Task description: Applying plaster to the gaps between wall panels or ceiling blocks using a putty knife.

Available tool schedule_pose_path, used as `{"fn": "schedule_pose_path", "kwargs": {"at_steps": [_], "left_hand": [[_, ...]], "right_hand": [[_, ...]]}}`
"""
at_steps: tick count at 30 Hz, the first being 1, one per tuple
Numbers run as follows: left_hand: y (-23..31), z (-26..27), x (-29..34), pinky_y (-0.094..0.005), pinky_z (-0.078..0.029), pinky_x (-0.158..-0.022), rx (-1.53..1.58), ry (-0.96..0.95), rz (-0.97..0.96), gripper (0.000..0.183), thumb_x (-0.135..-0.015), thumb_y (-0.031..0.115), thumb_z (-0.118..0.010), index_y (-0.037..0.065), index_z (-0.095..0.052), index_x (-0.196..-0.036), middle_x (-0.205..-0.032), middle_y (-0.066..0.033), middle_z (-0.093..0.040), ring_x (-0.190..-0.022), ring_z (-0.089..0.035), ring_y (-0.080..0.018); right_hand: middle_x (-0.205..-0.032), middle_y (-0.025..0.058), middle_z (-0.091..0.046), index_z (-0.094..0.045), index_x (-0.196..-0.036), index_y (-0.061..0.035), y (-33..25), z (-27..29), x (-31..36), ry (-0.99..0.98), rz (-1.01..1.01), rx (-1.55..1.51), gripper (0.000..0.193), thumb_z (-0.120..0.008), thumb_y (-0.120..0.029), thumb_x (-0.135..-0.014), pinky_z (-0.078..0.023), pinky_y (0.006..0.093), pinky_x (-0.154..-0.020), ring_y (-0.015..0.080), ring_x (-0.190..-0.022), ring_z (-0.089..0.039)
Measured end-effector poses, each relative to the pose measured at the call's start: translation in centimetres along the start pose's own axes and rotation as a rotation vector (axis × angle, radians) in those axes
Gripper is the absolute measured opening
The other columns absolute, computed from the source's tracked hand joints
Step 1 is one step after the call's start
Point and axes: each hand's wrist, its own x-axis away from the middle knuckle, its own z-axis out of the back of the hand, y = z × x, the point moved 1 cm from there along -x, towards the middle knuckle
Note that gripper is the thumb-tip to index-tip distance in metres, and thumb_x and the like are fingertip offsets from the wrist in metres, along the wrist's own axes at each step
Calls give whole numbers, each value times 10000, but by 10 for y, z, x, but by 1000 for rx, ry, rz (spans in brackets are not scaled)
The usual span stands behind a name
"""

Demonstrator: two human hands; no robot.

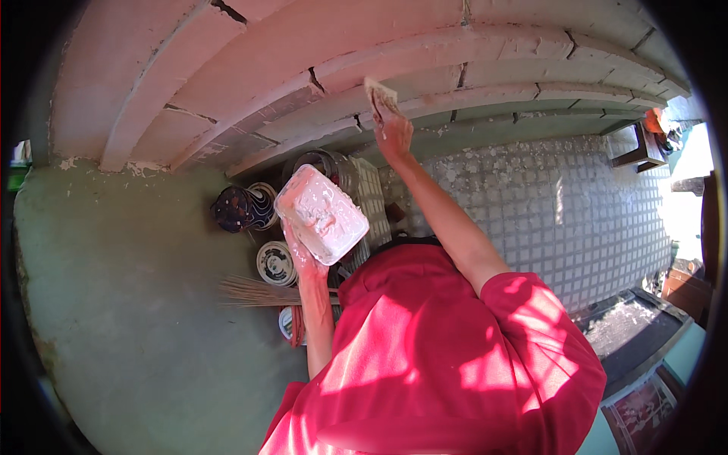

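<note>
My left hand [305, 262] supports a white rectangular plastic tub [345, 246] from below and the side, its fingers mostly hidden beneath. Pinkish-white paste [322, 212] lies in the tub and is smeared over its rim. Up and to the right, my right hand [393, 136] is closed around a flat, pale scraper [381, 92] with paste on it. The scraper is close to the ribbed, pink-tinted surface [425, 57]; I cannot tell whether they touch. Smears of paste mark my fingers.
Below the tub are a dark patterned bucket [233, 210], a paint-smeared white bucket [276, 264] and a bundle of thin sticks [258, 292]. Tiled floor [531, 197] spreads to the right, with a small bench [643, 148] at its far end. A dark-topped table [637, 330] stands at lower right.
</note>
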Motion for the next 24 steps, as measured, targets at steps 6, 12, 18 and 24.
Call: {"fn": "schedule_pose_path", "kwargs": {"at_steps": [6,12,18,24], "left_hand": [[11,-9,8,-476,-461,-1001,32,-15,-39,610,-964,506,-415,120,-339,-1430,-1380,-90,-472,-1210,-524,-294],[11,-8,4,-479,-469,-993,-16,-8,-52,611,-963,499,-426,114,-339,-1429,-1378,-98,-472,-1206,-527,-296],[13,-5,-2,-484,-471,-990,18,-70,-25,626,-961,503,-428,115,-323,-1440,-1385,-103,-464,-1217,-519,-302],[11,-8,2,-496,-472,-984,-11,-30,-56,659,-954,508,-429,90,-304,-1449,-1375,-148,-463,-1192,-534,-340]], "right_hand": [[-1281,200,-548,-528,-1322,-60,10,23,-13,298,64,-65,512,-527,7,-814,-497,421,-887,364,-1119,-578],[-1302,201,-533,-504,-1335,-42,-8,-1,-14,92,-46,-52,537,-541,18,-803,-492,440,-875,403,-1066,-583],[-1091,267,-603,-542,-1318,-88,-2,38,-15,204,-34,-103,556,-512,28,-775,-519,417,-782,370,-969,-637],[-1185,237,-589,-530,-1319,-59,-8,44,-44,269,-20,42,555,-504,32,-772,-508,428,-823,390,-1023,-608]]}}
